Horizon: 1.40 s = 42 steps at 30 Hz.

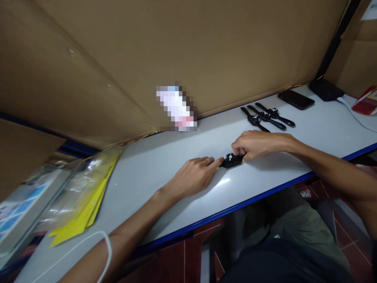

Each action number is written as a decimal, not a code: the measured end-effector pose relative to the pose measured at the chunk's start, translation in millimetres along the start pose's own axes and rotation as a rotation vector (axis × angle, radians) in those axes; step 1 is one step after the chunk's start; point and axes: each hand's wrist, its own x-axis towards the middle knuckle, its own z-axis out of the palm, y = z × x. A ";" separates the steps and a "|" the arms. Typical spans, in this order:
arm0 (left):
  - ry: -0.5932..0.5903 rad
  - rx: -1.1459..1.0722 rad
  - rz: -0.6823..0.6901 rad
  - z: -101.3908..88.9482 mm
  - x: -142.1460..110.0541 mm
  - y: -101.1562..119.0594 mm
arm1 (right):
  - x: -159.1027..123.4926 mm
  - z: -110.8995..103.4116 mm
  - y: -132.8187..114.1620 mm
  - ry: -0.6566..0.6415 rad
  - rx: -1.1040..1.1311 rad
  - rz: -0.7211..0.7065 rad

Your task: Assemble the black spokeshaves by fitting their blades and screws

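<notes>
A black wristwatch (232, 160) with white marks on its face lies low over the white table, between my two hands. My left hand (198, 173), a ring on one finger, is closed on the strap at its left side. On the other side, the curled fingers of my right hand (253, 146) pinch the opposite strap end, which they mostly cover. Beyond my right hand, three similar black wristwatches (267, 116) are laid side by side with their straps stretched out.
A dark phone (296, 99) and a black box (326, 90) with a white cable sit at the back right, near a red packet (365, 103). A blurred-out item (178, 108) leans against the cardboard wall (206, 51). Yellow sheets and clear plastic (85, 196) lie left.
</notes>
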 end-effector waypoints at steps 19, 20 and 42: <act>0.005 0.019 0.007 -0.4 0.3 1.1 | -2.2 -3.7 -3.9 -0.001 0.010 -0.010; 0.007 0.018 0.008 -0.3 0.3 1.2 | -2.2 -3.5 -3.3 -0.003 0.020 -0.008; 0.014 -0.041 -0.036 2.2 -1.5 0.1 | -5.8 -1.8 -7.4 0.027 -0.095 0.003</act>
